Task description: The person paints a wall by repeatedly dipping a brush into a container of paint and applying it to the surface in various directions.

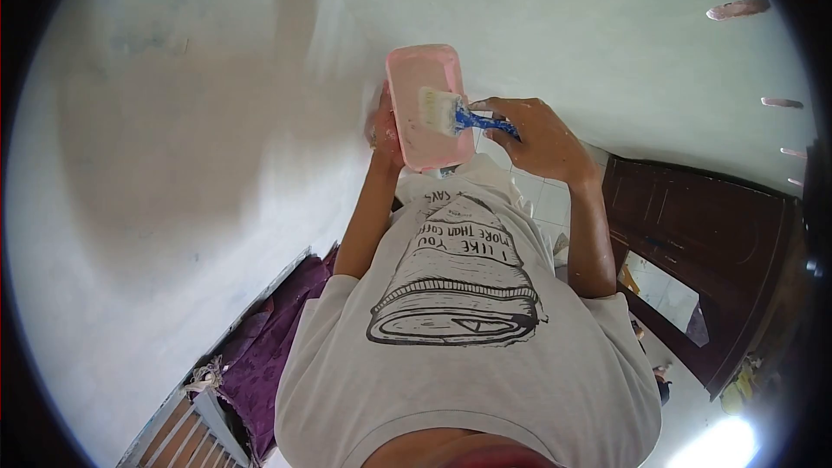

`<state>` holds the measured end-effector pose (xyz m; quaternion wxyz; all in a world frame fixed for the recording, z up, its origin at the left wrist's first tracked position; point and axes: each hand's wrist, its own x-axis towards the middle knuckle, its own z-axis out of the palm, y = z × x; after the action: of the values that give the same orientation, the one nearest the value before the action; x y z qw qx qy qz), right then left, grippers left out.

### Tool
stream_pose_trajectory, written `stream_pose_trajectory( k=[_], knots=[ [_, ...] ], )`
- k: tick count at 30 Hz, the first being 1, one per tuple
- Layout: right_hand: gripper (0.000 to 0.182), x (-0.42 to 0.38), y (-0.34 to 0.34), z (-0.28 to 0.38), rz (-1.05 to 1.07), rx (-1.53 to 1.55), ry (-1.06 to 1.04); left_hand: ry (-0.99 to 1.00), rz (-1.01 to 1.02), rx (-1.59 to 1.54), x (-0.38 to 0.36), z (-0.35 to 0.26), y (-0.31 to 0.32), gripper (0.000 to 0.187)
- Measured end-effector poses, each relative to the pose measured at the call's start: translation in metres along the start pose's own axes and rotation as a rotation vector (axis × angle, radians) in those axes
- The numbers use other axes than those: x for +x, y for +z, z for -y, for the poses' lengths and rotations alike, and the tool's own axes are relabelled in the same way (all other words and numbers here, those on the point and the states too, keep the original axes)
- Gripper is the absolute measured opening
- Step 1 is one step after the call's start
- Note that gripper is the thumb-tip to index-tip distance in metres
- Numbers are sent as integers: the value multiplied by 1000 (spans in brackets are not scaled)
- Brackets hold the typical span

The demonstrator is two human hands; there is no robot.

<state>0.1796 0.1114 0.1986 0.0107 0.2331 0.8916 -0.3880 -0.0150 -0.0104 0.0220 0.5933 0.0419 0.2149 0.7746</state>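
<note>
My left hand point(386, 127) grips a pink plastic tray point(464, 152) by its left side, with the fingers partly hidden behind it. Pale paint or a similar coating covers the inside of the tray. In my right hand point(542, 139) is a paintbrush point(468, 118) with a blue, paint-spattered handle, pinched between thumb and fingers. Its pale bristles point left and overlap the tray's inside. White smears mark the fingers of both hands.
Walls with a patchy pale coating point(165, 121) rise at the left and ahead, meeting in a corner. A dark wooden cabinet point(693, 199) stands to the right. Purple cloth point(273, 338) and a slatted frame point(186, 433) lie low at the left.
</note>
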Motion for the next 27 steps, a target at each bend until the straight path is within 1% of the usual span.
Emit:
stream_pose_trajectory(
  k=[1,2,3,4,6,7,9,11,12,14,15,16,17,18,20,21,23,24,26,27],
  knots=[
    [28,-1,-1,0,2,1,4,-83,-30,-16,1,-2,-6,60],
    [31,0,-2,1,84,22,72,-166,-58,-28,4,-4,-10,58],
    [33,0,-3,2,164,44,139,-168,-58,-24,4,-6,-12,58],
    [33,0,0,-2,161,48,139,-188,-44,-24,4,-7,-14,57],
    [34,-1,9,-15,132,1,-23,-214,-34,-17,6,-9,-16,56],
    [34,0,12,-19,127,9,-19,-230,-20,-2,7,-10,-16,56],
    [33,3,16,-23,114,-26,-88,-257,-11,19,7,-8,-17,57],
    [32,7,12,-19,141,0,-91,-261,-165,105,9,-2,-21,62],
    [32,7,7,-16,171,18,-98,-267,-167,111,9,0,-17,62],
    [33,7,9,-10,130,-9,-109,-259,-93,125,6,-1,-13,65],
    [33,7,9,-9,93,-43,-124,-261,-94,127,4,-1,-7,65],
    [33,8,13,-8,95,-39,-122,-237,-89,174,-1,-2,0,70],
    [33,8,15,-9,86,5,-140,-213,-85,222,-3,-2,5,75],
    [33,10,16,-10,78,48,-160,-211,-87,222,0,0,-1,75],
    [32,12,19,-14,62,117,-203,-91,-43,219,6,6,-17,71],
    [32,12,21,-15,42,182,-244,-89,-51,221,3,6,-11,71],
    [32,13,25,-17,42,196,-252,-99,-126,171,0,3,1,62],
    [32,13,24,-18,35,205,-254,-99,-126,174,0,4,-1,62],
    [33,13,25,-19,32,233,-257,-35,-120,362,-1,8,-8,58],
    [33,14,25,-17,28,256,-261,-35,-116,363,-3,7,-5,58]
  ],
)
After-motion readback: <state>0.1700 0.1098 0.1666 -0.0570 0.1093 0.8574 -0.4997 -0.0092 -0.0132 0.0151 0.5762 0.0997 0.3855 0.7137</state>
